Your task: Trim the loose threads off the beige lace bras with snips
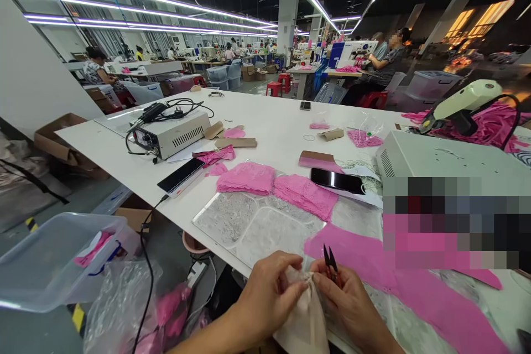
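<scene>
My left hand (271, 290) is closed in a pinch, thumb against fingers, on the gathered top of a cream cloth (306, 318). My right hand (352, 301) meets it there, thumb and fingertips at the same gathered spot, and also grips a pair of snips (331, 263), dark blades pointing up. The cloth hangs from my fingers at the bench's near edge, its lower part running out of view.

Just beyond my hands, a patterned grey mat (226, 218) lies along that near edge of the bench (277, 121). Across it, to the right, stretches a long pink fabric piece (360, 254). Two stacks of pink lace, a left stack (244, 178) and a right stack (305, 196), sit side by side at the mat's far side. A black phone (338, 180) lies just behind the right stack.

Farther out, a vented metal box (178, 135) stands towards the bench's left corner, a cable coiled on top. A small phone (305, 105) rests by the far edge. To the right, a pale green tool (468, 100) leans above a grey-green case (452, 157).
</scene>
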`<action>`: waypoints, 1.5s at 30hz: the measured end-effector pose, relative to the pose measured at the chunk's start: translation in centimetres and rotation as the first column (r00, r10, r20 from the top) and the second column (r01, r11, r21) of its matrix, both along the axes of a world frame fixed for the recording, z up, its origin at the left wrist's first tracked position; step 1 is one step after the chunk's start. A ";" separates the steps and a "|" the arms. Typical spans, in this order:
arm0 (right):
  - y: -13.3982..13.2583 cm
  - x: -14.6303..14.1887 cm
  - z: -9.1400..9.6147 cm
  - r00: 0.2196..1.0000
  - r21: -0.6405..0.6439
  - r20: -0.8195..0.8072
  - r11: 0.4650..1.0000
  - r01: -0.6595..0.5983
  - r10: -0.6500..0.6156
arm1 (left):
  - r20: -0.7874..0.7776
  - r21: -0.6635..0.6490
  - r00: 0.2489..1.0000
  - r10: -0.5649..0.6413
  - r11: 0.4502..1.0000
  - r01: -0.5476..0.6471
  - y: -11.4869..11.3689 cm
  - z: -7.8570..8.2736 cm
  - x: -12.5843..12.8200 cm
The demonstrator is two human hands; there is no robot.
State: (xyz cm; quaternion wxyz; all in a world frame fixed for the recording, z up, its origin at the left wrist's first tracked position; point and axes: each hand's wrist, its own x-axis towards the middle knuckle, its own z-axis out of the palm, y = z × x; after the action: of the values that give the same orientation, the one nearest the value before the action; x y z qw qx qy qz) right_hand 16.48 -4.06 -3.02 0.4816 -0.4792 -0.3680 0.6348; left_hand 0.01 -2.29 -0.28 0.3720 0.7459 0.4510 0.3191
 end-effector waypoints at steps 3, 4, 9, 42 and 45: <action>0.1 -0.2 0.1 1.000 0.000 0.005 1.000 0.011 -0.011 | -0.022 -0.033 0.999 -0.035 0.999 0.034 0.3 -0.1 0.2; 0.1 -0.2 0.1 1.000 -0.002 0.007 1.000 0.013 -0.013 | -0.012 -0.059 0.999 -0.037 0.998 0.036 0.4 -0.1 0.2; 0.2 -0.2 -0.2 1.000 -0.016 -0.012 1.000 -0.004 0.004 | 0.015 -0.217 0.999 -0.047 0.975 0.049 0.8 -0.2 0.1; 0.2 -1.7 1.1 0.953 0.141 0.289 0.981 -0.134 0.089 | 0.071 -0.377 0.992 0.102 0.924 -0.068 0.9 1.5 -1.5; 0.2 -1.4 0.9 0.950 0.165 0.295 0.974 -0.156 0.102 | 0.078 -0.322 0.996 0.032 0.947 -0.005 0.8 1.6 -2.1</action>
State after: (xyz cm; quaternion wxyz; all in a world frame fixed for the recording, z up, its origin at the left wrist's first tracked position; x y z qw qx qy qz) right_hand 15.11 -3.86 -2.08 0.4235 -0.4932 -0.5219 0.5523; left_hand -2.13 -1.51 1.32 0.5039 0.6571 0.4884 0.2753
